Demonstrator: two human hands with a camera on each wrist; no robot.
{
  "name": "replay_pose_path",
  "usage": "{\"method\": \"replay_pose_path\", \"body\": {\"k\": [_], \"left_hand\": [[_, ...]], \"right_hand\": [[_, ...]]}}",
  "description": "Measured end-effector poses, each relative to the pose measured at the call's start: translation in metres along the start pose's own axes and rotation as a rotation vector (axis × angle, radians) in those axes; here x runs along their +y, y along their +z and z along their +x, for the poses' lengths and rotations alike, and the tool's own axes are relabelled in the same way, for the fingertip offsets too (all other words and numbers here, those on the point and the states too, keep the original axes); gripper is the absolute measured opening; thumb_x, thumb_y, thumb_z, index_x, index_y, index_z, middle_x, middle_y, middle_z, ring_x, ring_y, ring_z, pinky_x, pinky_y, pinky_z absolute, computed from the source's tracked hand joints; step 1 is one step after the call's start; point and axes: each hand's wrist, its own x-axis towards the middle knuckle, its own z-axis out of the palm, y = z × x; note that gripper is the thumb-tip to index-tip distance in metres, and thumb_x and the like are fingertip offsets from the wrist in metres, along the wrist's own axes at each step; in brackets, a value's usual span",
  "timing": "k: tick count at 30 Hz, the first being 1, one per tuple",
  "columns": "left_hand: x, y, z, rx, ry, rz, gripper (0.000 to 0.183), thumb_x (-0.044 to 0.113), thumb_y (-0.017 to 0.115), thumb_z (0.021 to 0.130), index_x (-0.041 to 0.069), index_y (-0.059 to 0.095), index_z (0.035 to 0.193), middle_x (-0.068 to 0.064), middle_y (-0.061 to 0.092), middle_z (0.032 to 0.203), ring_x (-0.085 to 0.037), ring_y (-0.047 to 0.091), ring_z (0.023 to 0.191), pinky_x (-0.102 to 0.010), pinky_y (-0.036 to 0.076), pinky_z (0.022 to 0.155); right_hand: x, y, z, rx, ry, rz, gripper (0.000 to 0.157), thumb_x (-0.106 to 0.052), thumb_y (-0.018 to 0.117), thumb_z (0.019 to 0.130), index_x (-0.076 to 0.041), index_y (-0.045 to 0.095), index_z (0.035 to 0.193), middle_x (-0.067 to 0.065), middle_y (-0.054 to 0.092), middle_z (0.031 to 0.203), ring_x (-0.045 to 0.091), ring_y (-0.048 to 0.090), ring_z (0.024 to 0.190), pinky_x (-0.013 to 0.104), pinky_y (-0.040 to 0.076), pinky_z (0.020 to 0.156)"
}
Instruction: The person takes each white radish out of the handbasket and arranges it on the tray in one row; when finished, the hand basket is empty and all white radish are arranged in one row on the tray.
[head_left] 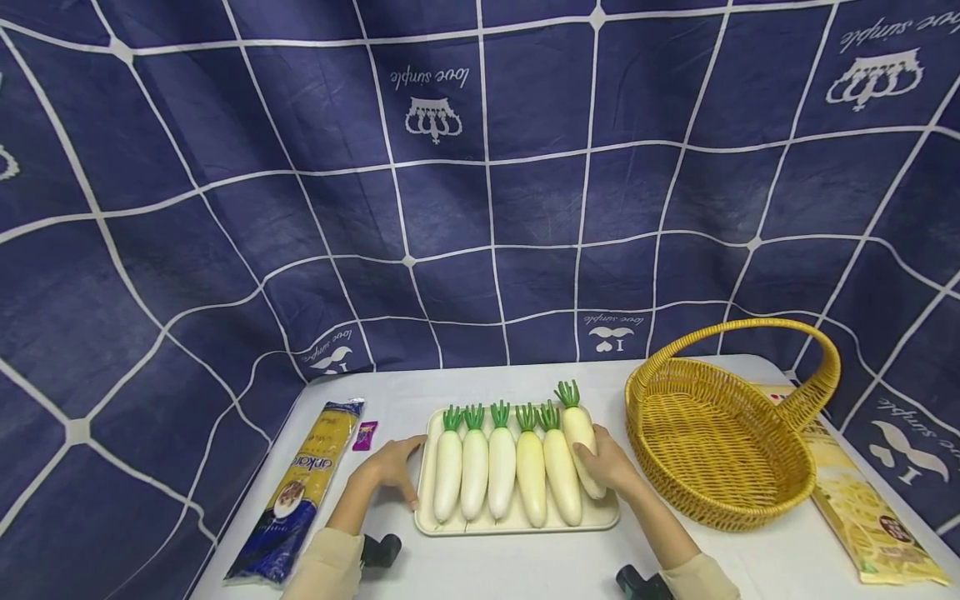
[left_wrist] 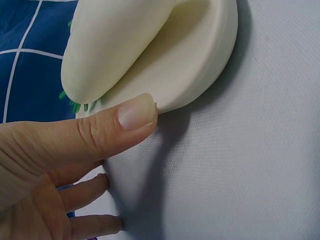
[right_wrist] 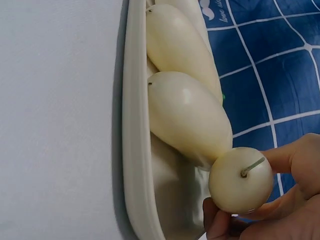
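Several white radishes (head_left: 502,473) with green leaf stubs lie side by side in a cream tray (head_left: 517,528). My right hand (head_left: 609,463) grips the rightmost white radish (head_left: 576,427), which is tilted and sits farther back than the others. In the right wrist view this radish's rounded tip (right_wrist: 235,187) points at the camera, with fingers curled around its body. At the tray's left side is my left hand (head_left: 392,465), its fingers spread and loosely bent. Its thumb (left_wrist: 125,117) lies right at the tray's rim in the left wrist view.
To the right stands a wicker basket (head_left: 697,433) with a tall handle, partly covering a noodle packet (head_left: 862,508). On the left lie a long pasta packet (head_left: 303,483) and a small purple wrapped sweet (head_left: 365,435). A blue checked curtain (head_left: 540,200) hangs behind the white table.
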Motion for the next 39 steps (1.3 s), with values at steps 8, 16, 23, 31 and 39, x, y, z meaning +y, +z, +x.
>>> {"method": "replay_pose_path", "body": {"k": [8,16,23,31,39], "left_hand": [[0.000,-0.002,-0.001,0.000,-0.002,0.004,0.106,0.009,0.092,0.041,-0.001,0.046,0.135,-0.025,0.052,0.131,-0.046,0.045,0.122,-0.057,0.037,0.103],[-0.001,0.000,0.002,0.002,-0.003,0.002,0.107,0.011,0.093,0.040,0.000,0.047,0.135,-0.024,0.052,0.131,-0.044,0.046,0.122,-0.057,0.037,0.103],[-0.001,0.001,0.001,0.003,-0.015,0.007,0.106,0.011,0.093,0.040,0.001,0.047,0.135,-0.024,0.052,0.131,-0.046,0.045,0.122,-0.059,0.037,0.102],[0.001,0.000,0.001,0.006,-0.015,0.008,0.106,0.011,0.093,0.040,0.000,0.047,0.135,-0.024,0.052,0.131,-0.046,0.044,0.122,-0.058,0.037,0.102],[0.001,-0.001,0.000,0.005,-0.015,0.002,0.106,0.011,0.093,0.040,0.000,0.047,0.135,-0.024,0.052,0.131,-0.046,0.045,0.122,-0.058,0.037,0.102]], "right_hand": [[0.006,0.001,0.000,-0.031,0.021,0.069,0.059,-0.017,0.048,0.096,0.020,0.024,0.135,0.042,0.041,0.126,0.053,0.046,0.114,0.059,0.043,0.095],[0.005,0.002,-0.006,0.008,-0.001,-0.028,0.058,-0.014,0.052,0.093,0.022,0.027,0.132,0.043,0.045,0.121,0.052,0.052,0.106,0.055,0.049,0.088],[0.002,0.010,-0.014,0.129,-0.021,-0.172,0.060,-0.014,0.061,0.088,0.022,0.033,0.128,0.038,0.057,0.100,0.032,0.063,0.072,0.034,0.055,0.054],[0.000,0.016,-0.019,0.248,-0.036,-0.313,0.067,-0.016,0.069,0.080,0.020,0.039,0.128,0.033,0.062,0.085,0.028,0.059,0.061,0.034,0.049,0.046],[0.002,0.013,-0.024,0.218,-0.049,-0.290,0.066,-0.015,0.069,0.079,0.021,0.038,0.126,0.024,0.060,0.070,0.018,0.051,0.047,0.025,0.042,0.037]]}}
